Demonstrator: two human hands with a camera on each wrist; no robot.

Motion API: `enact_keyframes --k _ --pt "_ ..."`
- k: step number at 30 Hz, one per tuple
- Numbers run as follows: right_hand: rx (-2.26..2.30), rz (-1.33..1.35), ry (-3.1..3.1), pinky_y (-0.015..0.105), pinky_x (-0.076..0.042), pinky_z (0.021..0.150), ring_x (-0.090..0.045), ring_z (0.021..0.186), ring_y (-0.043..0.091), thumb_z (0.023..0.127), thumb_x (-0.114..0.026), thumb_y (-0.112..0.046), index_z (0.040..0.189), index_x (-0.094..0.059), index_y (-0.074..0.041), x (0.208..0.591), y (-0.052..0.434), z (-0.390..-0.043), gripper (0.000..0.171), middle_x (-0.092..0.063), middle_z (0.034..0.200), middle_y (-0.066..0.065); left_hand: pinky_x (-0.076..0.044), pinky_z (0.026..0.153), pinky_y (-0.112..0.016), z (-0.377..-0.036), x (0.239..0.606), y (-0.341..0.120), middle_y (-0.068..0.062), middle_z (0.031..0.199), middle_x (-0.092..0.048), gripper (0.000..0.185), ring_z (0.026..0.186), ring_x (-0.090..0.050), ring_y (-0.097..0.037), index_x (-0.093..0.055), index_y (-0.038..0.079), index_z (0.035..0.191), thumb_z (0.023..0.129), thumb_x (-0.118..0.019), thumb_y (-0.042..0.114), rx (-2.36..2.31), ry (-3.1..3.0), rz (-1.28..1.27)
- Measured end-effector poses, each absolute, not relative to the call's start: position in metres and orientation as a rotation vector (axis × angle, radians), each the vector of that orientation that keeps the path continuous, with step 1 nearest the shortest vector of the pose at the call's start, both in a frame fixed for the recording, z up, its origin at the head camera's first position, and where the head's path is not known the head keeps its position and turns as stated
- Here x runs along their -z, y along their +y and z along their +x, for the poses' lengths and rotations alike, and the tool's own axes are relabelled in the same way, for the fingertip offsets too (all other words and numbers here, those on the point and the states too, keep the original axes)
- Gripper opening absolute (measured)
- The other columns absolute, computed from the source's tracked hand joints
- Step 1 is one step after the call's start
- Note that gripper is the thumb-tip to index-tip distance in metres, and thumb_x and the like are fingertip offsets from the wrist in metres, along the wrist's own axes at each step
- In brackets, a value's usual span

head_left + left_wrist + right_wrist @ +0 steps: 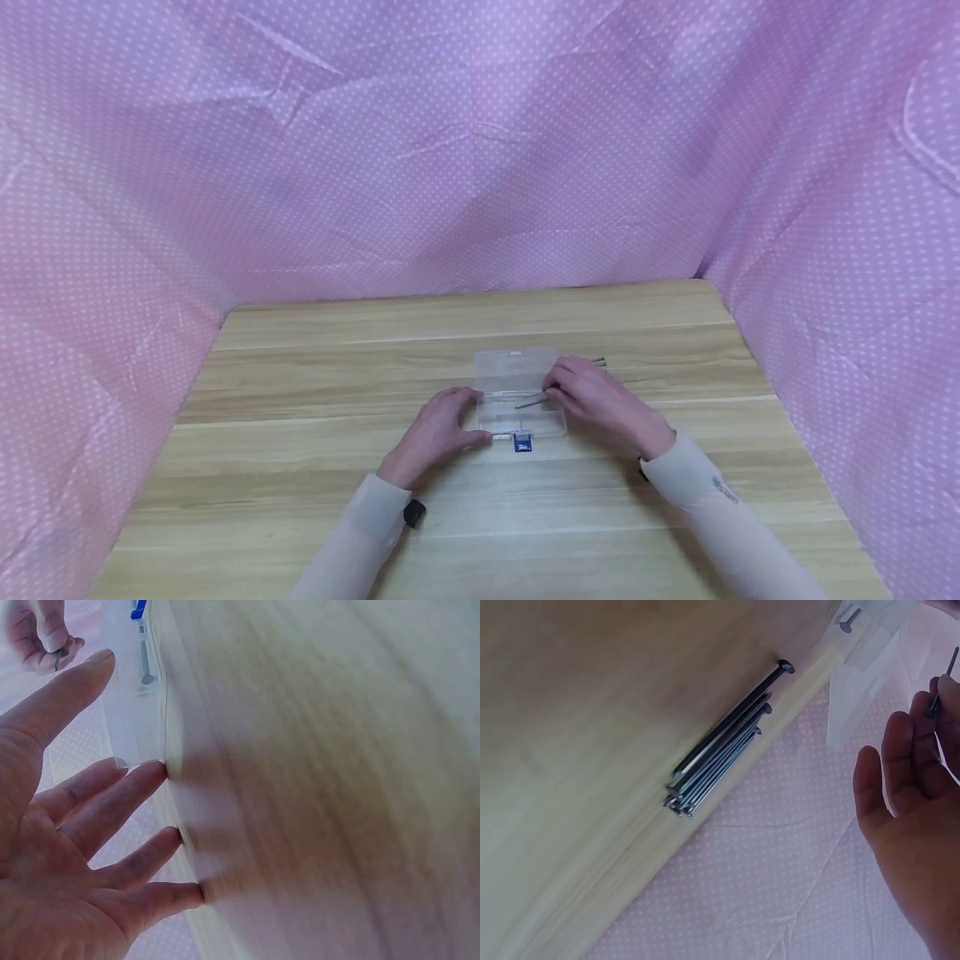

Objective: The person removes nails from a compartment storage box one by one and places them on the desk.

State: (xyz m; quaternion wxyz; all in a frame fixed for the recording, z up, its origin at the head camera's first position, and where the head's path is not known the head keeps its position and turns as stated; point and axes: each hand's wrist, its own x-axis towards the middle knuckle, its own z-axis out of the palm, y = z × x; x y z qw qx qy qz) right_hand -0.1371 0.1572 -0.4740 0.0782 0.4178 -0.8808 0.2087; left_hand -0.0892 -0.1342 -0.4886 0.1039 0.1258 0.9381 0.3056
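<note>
Left hand (60, 862): fingers extended and spread, thumb apart, bracketing the left end of the open clear plastic box (542, 425), just below centre of the head view. Right hand (596, 398): thumb and fingertips clamped on one metal nail (532, 402), its free end directed left over the box interior. Current step appears to be loading nails; the next move likely calls for lowering this one flat, then releasing. Forearms converge from lower left and lower right. Loose nails (720, 746) lie bundled at centre of the right wrist view.
</note>
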Motion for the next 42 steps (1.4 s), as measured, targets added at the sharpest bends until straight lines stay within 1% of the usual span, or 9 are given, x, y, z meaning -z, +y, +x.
enact_keyframes --k 4,9,18,22,25,31,42 --pt "-0.611 1.222 -2.622 0.040 -0.056 0.083 -0.063 0.091 0.020 0.092 -0.076 -0.005 0.100 -0.071 -0.006 0.474 0.163 -0.136 0.009 -0.067 0.097 0.003 -0.038 0.117 -0.057 -0.090 0.489 -0.134 -0.018 0.144 -0.058 0.068 0.138 -0.049 -0.040 -0.063 0.009 0.138 0.082 -0.088 0.038 -0.903 2.768 0.378" --pt "-0.649 1.162 -2.615 0.043 -0.056 0.086 -0.063 0.093 0.023 0.091 -0.075 -0.003 0.099 -0.071 -0.005 0.473 0.174 -0.133 0.010 -0.067 0.098 0.004 -0.037 0.117 -0.056 -0.091 0.490 -0.133 -0.017 0.144 -0.059 0.069 0.138 -0.049 -0.039 -0.063 0.010 0.138 0.081 -0.089 0.039 -0.906 2.766 0.355" --pt "-0.660 1.060 -2.629 0.047 -0.056 0.088 -0.064 0.095 0.024 0.091 -0.077 -0.004 0.100 -0.071 -0.008 0.470 0.196 -0.128 0.011 -0.067 0.100 0.004 -0.038 0.117 -0.057 -0.088 0.491 -0.132 -0.017 0.144 -0.059 0.069 0.137 -0.049 -0.040 -0.062 0.010 0.138 0.081 -0.088 0.040 -0.914 2.767 0.354" --pt "-0.632 1.049 -2.630 0.045 -0.057 0.085 -0.063 0.094 0.023 0.089 -0.077 -0.004 0.100 -0.071 -0.006 0.474 0.205 -0.127 0.013 -0.066 0.099 0.005 -0.037 0.117 -0.057 -0.088 0.492 -0.132 -0.017 0.144 -0.059 0.068 0.138 -0.049 -0.039 -0.063 0.010 0.137 0.081 -0.088 0.040 -0.918 2.772 0.354" --pt "-0.616 1.052 -2.624 0.044 -0.057 0.084 -0.063 0.091 0.023 0.088 -0.078 -0.003 0.098 -0.071 -0.005 0.477 0.212 -0.125 0.012 -0.066 0.096 0.004 -0.037 0.118 -0.056 -0.088 0.492 -0.132 -0.016 0.145 -0.058 0.069 0.139 -0.048 -0.039 -0.063 0.010 0.137 0.081 -0.088 0.040 -0.916 2.769 0.342" --pt "-0.571 1.051 -2.612 0.046 -0.056 0.083 -0.063 0.089 0.024 0.085 -0.079 -0.003 0.093 -0.071 -0.006 0.481 0.222 -0.121 0.012 -0.066 0.092 0.003 -0.038 0.117 -0.056 -0.088 0.493 -0.133 -0.017 0.144 -0.059 0.069 0.138 -0.049 -0.039 -0.063 0.010 0.137 0.081 -0.089 0.040 -0.910 2.765 0.320" --pt "-0.543 1.031 -2.631 0.044 -0.057 0.079 -0.062 0.088 0.021 0.084 -0.081 -0.003 0.094 -0.071 -0.008 0.484 0.234 -0.118 0.015 -0.066 0.093 0.003 -0.039 0.116 -0.057 -0.090 0.493 -0.132 -0.017 0.143 -0.059 0.068 0.137 -0.049 -0.039 -0.064 0.010 0.136 0.080 -0.089 0.040 -0.908 2.769 0.320"
